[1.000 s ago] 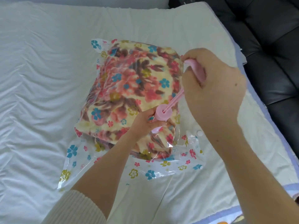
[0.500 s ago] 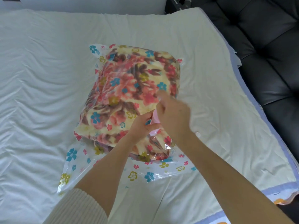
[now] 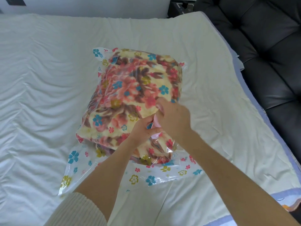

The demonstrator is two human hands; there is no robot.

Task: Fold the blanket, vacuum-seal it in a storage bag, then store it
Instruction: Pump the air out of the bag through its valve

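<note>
Pink plastic pump [image 3: 155, 124] stands on the storage bag [image 3: 171, 175], blanket [image 3: 135, 88] inside, on the bed [image 3: 40, 95]. Our left hand [image 3: 143, 129] and right hand [image 3: 175, 119] both grip it tight. If we tilt it, we risk losing the seal.

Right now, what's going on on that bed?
A person works a pink pump on a flower-printed storage bag holding a folded floral blanket, on a white-sheeted bed. The left hand grips the pump low down, the right hand grips its top. The bag looks puffy, not yet flattened.
</note>
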